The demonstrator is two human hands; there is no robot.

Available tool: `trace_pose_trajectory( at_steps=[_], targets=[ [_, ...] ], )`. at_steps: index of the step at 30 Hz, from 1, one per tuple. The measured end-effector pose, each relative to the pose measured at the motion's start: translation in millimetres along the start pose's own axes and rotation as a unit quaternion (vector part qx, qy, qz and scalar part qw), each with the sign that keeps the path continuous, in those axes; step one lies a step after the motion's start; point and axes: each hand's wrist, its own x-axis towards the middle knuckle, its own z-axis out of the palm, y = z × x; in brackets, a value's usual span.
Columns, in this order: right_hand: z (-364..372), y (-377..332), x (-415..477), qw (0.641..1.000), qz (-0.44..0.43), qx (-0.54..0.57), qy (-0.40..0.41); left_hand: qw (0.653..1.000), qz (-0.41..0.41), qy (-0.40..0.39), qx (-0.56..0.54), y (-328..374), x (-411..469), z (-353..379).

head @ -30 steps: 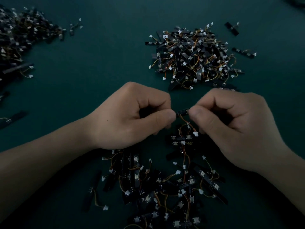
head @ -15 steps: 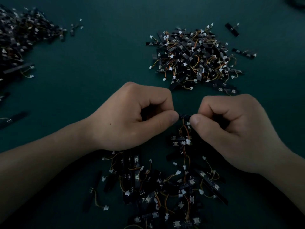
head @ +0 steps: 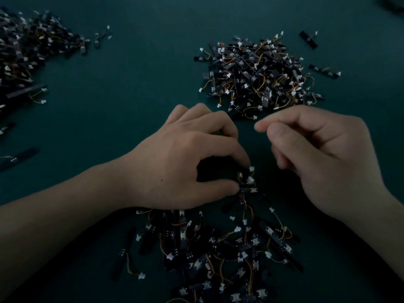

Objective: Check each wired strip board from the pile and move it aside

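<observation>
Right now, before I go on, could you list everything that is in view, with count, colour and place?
Dark green table surface: one, under everything.
Near pile of black strip boards with orange wires and white plugs: one, boards too many to count, bottom centre.
Far pile: one, black boards alike, top, right of centre.
Left pile: one, dim, top left.
Loose boards: several, black, around the piles.
Dark object: one, top right corner, unclear.
Left hand: one, pinches a board at the near pile's far edge.
Right hand: one, fingers curled, nothing seen in it, blurred.
</observation>
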Motion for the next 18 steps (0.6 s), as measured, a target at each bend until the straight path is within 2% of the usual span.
trace_pose_trajectory(
  at_steps=[6, 11, 15, 18],
  targets=[
    [1.6, -4.8, -2.2, 1.0, -0.008, -0.015, -0.015, 0.996, 0.012, 0.027, -0.086, -0.5, 2.0, -1.5],
    [0.5, -8.4, -2.6, 0.995, -0.015, -0.023, -0.096, 0.981, -0.006, 0.064, -0.185, 0.8, 3.4, -5.1],
    [2.0, -8.8, -3.3, 0.988, -0.025, -0.087, -0.129, 0.983, 0.018, 0.029, -0.18, 1.4, 5.6, -5.7],
    [1.6, -10.4, -3.1, 0.989, -0.033, -0.067, -0.125, 0.99, 0.023, 0.011, -0.137, -0.6, 4.4, -4.1]
  ],
)
